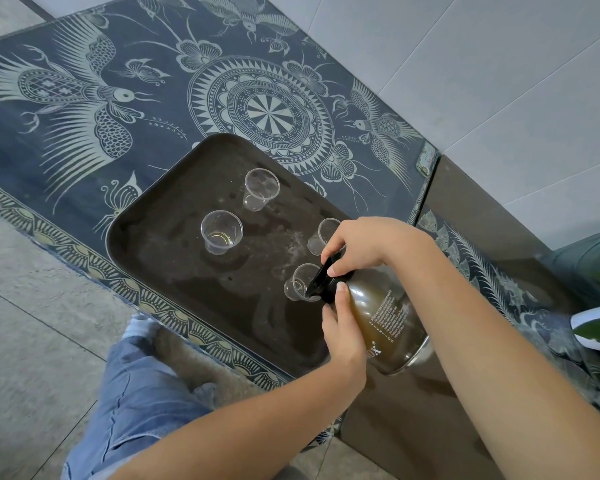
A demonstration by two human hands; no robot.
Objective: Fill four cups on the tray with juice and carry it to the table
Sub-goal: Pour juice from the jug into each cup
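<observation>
Right now both hands are on a glass bottle (388, 323) of brownish juice, tipped far over so that its long axis runs from the base at the near right edge of the tray (174, 258) up and left to the black cap (324, 280). The right hand (364, 245) is closed over the top of the cap and neck, and the left hand (343, 336) is wrapped around the neck from below, thumb pressed by the cap. Whether the cap is on tight or already loosened, I cannot tell.

The dark tray rests on a patterned cloth (118, 98) and carries 4 clear plastic cups. The nearest cup (300, 284) sits directly under the cap's tip, touching or nearly so, close to the tray's right edge. A second cup (323, 235) stands just behind it, partly hidden by the right hand. A third cup (221, 231) sits near the tray's middle with a thin film of liquid at its bottom, and a fourth cup (261, 188) stands toward the far edge, apparently empty.

My judgement: filling has barely begun. The mouth already points at the nearest cup, so the pour turns on keeping that line.
</observation>
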